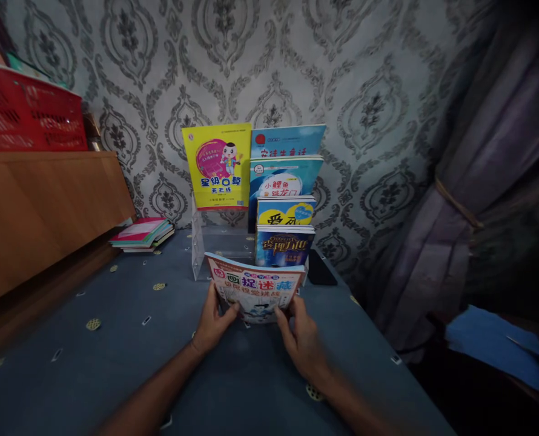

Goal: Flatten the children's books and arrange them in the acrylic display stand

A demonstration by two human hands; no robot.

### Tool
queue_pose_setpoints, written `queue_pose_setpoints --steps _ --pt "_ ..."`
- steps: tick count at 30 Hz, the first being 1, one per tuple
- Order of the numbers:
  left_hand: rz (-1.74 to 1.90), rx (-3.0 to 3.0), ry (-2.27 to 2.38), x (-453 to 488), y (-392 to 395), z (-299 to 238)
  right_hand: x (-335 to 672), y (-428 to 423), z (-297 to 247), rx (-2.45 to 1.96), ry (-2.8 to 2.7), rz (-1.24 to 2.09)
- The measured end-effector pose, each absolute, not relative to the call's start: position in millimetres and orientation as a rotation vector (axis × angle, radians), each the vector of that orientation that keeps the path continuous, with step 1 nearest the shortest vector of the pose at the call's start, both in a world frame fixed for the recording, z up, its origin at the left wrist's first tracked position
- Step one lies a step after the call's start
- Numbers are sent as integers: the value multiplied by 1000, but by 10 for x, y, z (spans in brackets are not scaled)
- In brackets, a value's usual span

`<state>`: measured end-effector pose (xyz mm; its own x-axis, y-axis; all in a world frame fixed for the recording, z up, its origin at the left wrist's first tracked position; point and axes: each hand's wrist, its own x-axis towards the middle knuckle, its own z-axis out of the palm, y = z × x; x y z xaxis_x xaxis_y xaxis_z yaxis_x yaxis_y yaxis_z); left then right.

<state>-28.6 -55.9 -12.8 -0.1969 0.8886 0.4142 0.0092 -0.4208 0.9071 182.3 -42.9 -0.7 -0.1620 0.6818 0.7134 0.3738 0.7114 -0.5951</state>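
Note:
My left hand point(214, 324) and my right hand point(302, 336) both grip the lower edge of a thin children's book point(254, 286) with a white and orange cover. The book is tilted up in front of a clear acrylic tiered book stand point(198, 245). On the stand's right side stand several books in stepped rows, the front one dark blue point(284, 247), a yellow and blue one point(286, 211) behind it. A yellow book point(218, 165) stands at the stand's back left. The left front tiers look bare.
The stand sits on a blue patterned cloth point(128, 345). A stack of books point(143, 234) lies at the left by a wooden cabinet point(37, 206) with a red basket point(28, 110) on top. A curtain point(478, 181) hangs at the right. A dark flat object point(321, 270) lies beside the stand.

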Motion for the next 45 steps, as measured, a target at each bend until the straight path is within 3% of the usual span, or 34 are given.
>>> queue_pose_setpoints --steps 20,29,45 --pt "1861 1504 1496 -964 -101 6 1152 241 121 -660 -1894 311" --pt "1878 1657 1754 -1193 -70 235 989 451 390 -561 -1880 260" --pt "2071 1933 1729 -1256 196 979 1056 668 1139 -536 -1880 158"
